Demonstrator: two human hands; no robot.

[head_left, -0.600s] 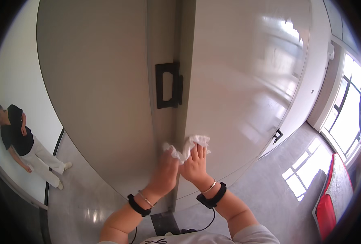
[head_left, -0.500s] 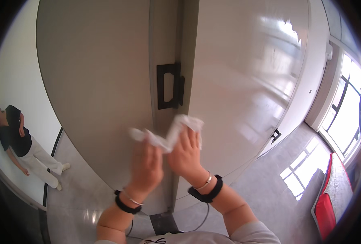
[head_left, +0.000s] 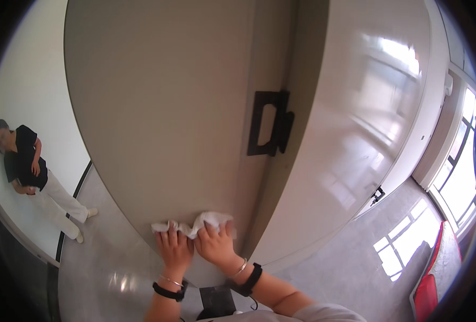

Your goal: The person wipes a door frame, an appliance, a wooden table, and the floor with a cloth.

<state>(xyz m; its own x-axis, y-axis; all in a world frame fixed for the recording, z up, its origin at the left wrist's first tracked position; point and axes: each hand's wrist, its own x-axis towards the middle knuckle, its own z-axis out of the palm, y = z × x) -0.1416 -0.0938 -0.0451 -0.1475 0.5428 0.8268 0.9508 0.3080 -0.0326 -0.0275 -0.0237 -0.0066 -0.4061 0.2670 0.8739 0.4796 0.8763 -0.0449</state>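
Both hands press a crumpled white cloth (head_left: 212, 218) against the low part of a grey-beige door panel (head_left: 157, 118). My left hand (head_left: 174, 249) lies on the cloth's left part, fingers pointing up and bent slightly over it. Close beside it, my right hand (head_left: 216, 244) holds the bunched right part under its fingertips. Above and right of the hands, a black hinge (head_left: 269, 123) sits at the panel's edge, next to a glossy white panel (head_left: 350, 123).
At the left a person in a black top (head_left: 26, 155) leans against a white wall. A red-edged padded item (head_left: 428, 287) lies on the grey floor (head_left: 350, 252) at the right, near a window (head_left: 455, 155). A dark object (head_left: 217, 301) is low by my body.
Both hands have slid the cloth down and to the left, away from the hinge. My view has shifted, moving the hinge rightward. The other person's lower hand has come up to the waist.
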